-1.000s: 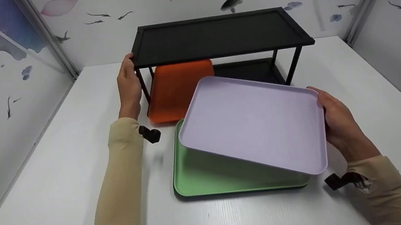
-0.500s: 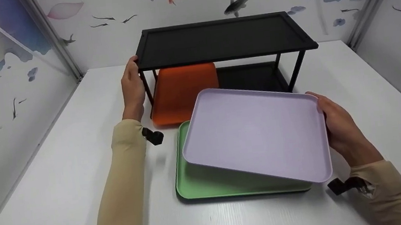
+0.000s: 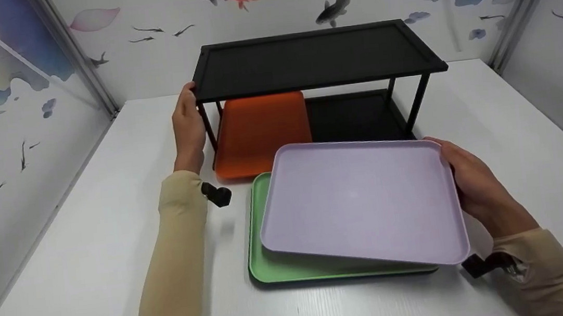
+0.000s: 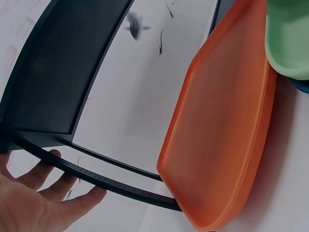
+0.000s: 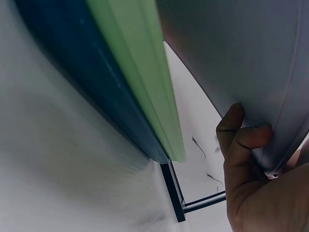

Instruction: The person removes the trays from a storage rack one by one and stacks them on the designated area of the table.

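Observation:
My right hand (image 3: 477,179) grips the right edge of a lilac tray (image 3: 359,202), its fingers curled under the tray's underside (image 5: 227,58) in the right wrist view. The lilac tray is tilted and overlaps a green tray (image 3: 293,269), which lies on a dark blue tray (image 5: 96,72). At the rack's left side, my left hand (image 3: 188,128) rests against the corner and post of a black two-tier rack (image 3: 318,60). Its fingers are loosely extended by the post in the left wrist view. An orange tray (image 3: 263,133) lies on the left of the rack's lower shelf, jutting out at the front.
Beside the orange tray, the black lower shelf (image 3: 353,114) shows. Everything stands on a white table (image 3: 87,251), enclosed by white walls (image 3: 267,18) painted with fish. A dark wrist camera (image 3: 217,194) sits on the left sleeve, another (image 3: 481,265) on the right.
The lilac tray has come down toward the green tray and turned closer to level, the right hand lowering with it. My left hand stays at the rack; the whole view shifts slightly downward.

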The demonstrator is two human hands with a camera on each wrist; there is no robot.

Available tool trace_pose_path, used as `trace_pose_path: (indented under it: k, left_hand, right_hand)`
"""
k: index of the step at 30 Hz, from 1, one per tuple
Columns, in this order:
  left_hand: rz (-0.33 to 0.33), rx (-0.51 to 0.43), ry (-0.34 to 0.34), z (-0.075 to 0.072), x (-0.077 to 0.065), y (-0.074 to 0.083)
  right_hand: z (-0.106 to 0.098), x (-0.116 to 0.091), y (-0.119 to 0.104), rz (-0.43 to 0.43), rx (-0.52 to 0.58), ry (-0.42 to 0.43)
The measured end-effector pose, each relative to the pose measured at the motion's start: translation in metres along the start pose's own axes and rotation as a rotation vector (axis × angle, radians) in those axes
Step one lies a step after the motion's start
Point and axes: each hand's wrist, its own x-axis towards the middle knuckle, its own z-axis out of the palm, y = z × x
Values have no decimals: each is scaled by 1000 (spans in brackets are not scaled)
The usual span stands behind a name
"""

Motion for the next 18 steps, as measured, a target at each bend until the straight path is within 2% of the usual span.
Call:
trace_pose_path:
  k: [18]
  left_hand:
    - [11, -24, 0, 1, 0, 0]
  right_hand:
    - [3, 4, 5, 14, -96, -24]
